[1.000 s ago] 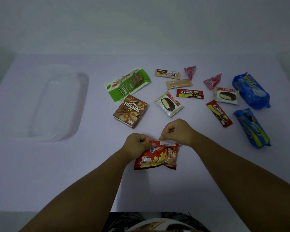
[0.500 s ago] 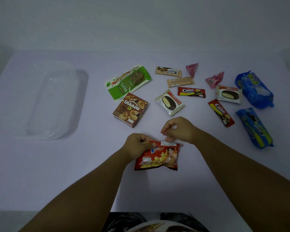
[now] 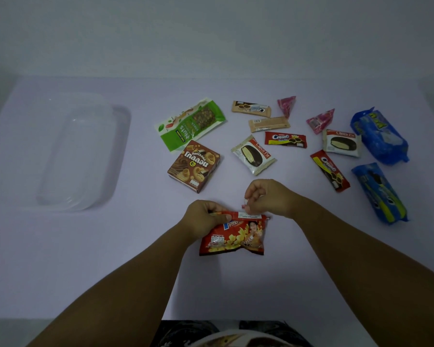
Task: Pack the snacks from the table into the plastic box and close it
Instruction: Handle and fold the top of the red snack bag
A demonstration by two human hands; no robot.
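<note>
One head camera looked forward and down, from close above, at the surface [image 3: 236,284] and hands.

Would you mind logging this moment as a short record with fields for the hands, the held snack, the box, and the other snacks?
left hand: left hand grips the top left corner of the red potato snack bag
right hand: right hand fingers curled, pinching a small pale bit just above the bag's top edge
held snack: lies on the table, near the person
plastic box: plastic box at far left, clear, no snack visible inside
other snacks: brown box, green nuts pack, blue cookie pack and several small packs lie apart on the table
</note>
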